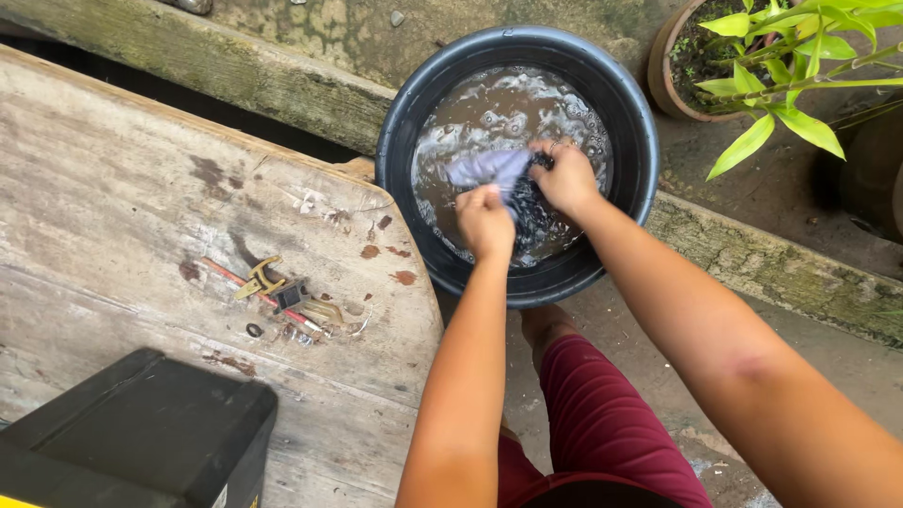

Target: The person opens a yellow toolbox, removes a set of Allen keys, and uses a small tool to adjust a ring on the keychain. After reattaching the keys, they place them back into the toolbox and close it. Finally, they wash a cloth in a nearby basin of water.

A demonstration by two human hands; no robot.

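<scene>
While both arms reach down into the black round basin (404,141), the left hand (485,222) is clenched around a wet cloth (508,179) near the basin's near rim, and the right hand (565,176) grips the same cloth just beyond it, toward the middle of the sudsy water (489,108). One end of the cloth looks pale lilac and the rest dark, though foam hides part of it, so it may be more than one piece. Touching the basin's left side, a worn wooden bench (122,188) carries a small heap of rusty metal bits (282,301) near its right edge and a black box (141,433) at its near edge. Beyond the basin's far right rim stands a potted plant (771,66).
</scene>
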